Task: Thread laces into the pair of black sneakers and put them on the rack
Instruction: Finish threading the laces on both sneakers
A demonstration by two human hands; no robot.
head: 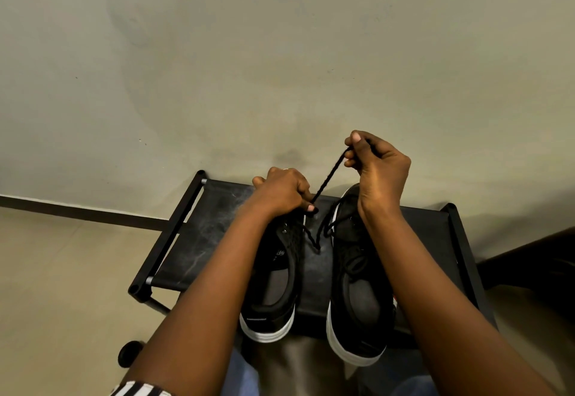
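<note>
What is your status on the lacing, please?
Right hand pinches lace, pulled taut. Left hand holds left sneaker. Both sneakers on rack.

You're facing a plain grey-beige wall [280, 53] w/ faint smudges & small specks, evenly lit, no hard shadows. A dark skirting strip [77, 212] runs along its base at left. Below it you've got pale beige floor [62, 271], matte, w/ soft light across it. At far right a dark piece of furniture [535, 265] stands by the wall; can't tell what it is. A soft darker patch sits on the wall low at centre.
</note>
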